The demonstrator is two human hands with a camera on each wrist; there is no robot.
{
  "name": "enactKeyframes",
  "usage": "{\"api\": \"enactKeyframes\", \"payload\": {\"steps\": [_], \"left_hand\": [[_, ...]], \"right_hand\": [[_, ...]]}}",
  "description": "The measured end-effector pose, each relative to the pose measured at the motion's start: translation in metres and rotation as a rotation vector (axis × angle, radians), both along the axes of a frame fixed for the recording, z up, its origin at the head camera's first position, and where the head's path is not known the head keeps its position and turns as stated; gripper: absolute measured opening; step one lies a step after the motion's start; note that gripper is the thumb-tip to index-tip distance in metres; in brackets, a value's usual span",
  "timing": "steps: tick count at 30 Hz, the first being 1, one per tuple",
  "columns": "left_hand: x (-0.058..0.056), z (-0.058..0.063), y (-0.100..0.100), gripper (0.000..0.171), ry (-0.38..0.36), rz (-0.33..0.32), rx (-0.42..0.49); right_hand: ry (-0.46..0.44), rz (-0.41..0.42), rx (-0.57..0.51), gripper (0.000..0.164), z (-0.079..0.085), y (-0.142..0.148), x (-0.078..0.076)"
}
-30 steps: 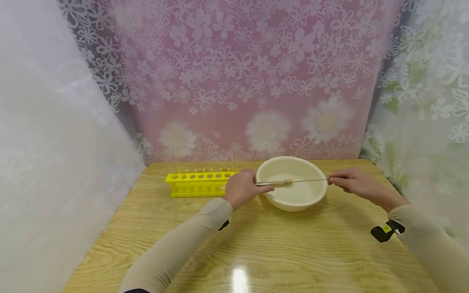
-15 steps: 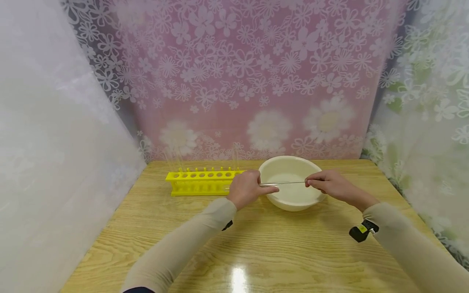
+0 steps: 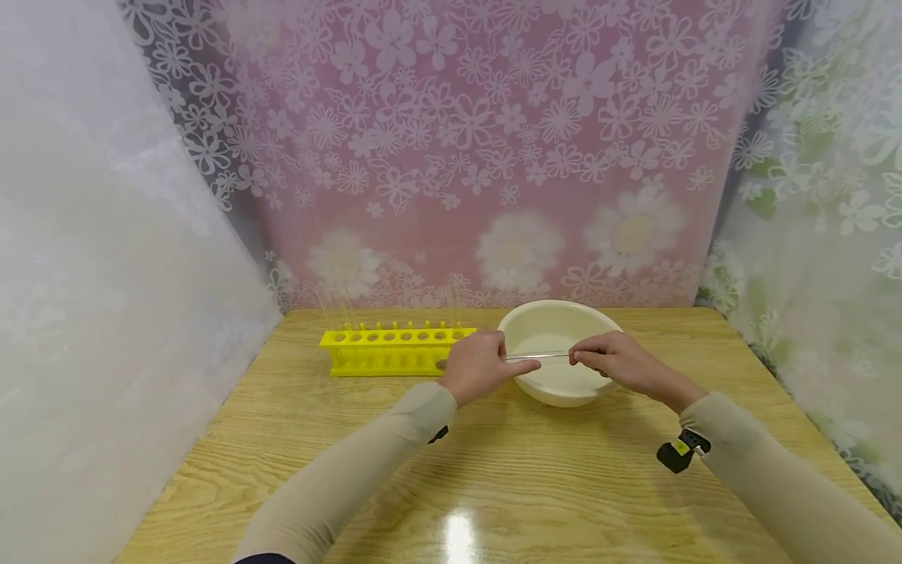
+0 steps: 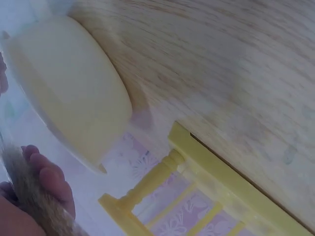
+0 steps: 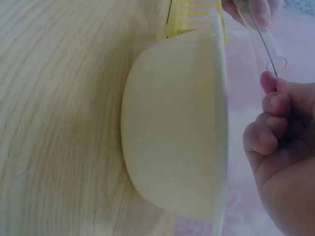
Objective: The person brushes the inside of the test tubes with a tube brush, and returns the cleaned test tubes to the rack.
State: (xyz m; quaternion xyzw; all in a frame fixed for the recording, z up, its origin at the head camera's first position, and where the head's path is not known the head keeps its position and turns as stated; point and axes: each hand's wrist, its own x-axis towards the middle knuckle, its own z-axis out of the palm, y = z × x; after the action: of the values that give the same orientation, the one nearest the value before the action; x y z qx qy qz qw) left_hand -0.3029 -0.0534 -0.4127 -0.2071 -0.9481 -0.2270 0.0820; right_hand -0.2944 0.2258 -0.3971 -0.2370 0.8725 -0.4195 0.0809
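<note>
My left hand (image 3: 479, 364) grips a clear glass test tube (image 3: 539, 356), held nearly level over the left part of a cream basin (image 3: 564, 393). Inside the tube lies a brush; its bristles (image 4: 29, 187) show between the left fingers in the left wrist view. With thumb and forefinger, my right hand (image 3: 627, 360) pinches the brush's twisted wire handle (image 5: 266, 46) just outside the tube's mouth. The other right fingers are curled. Part of the tube is hidden behind the left hand.
A yellow test tube rack (image 3: 395, 339) stands left of the basin, with a few clear tubes upright at its two ends. Both stand toward the back of a wooden table (image 3: 507, 486). Flowered curtains (image 3: 437, 157) hang behind and at the sides.
My right hand has moved left toward the left hand, pushing the brush into the tube; bristles earlier visible near the tube's mouth are now deeper inside. The left hand has barely moved.
</note>
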Motion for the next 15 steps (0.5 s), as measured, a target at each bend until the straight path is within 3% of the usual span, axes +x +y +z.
{"api": "enactKeyframes", "payload": {"steps": [3,8,11,15], "left_hand": [[-0.001,-0.002,-0.003,0.061,-0.033,-0.005,0.007],[0.000,-0.003,-0.008,0.062,-0.047,0.006,0.004],[0.000,-0.003,-0.009,0.063,-0.030,0.010,0.005],[-0.001,-0.001,-0.009,0.064,-0.038,-0.002,0.021]], "right_hand": [[0.031,-0.020,-0.002,0.029,-0.002,0.004,0.003],[0.185,-0.014,0.049,0.025,-0.005,0.006,0.008],[0.380,-0.007,0.108,0.017,-0.008,0.004,0.010],[0.779,0.011,0.212,0.015,-0.014,0.004,0.011]]}}
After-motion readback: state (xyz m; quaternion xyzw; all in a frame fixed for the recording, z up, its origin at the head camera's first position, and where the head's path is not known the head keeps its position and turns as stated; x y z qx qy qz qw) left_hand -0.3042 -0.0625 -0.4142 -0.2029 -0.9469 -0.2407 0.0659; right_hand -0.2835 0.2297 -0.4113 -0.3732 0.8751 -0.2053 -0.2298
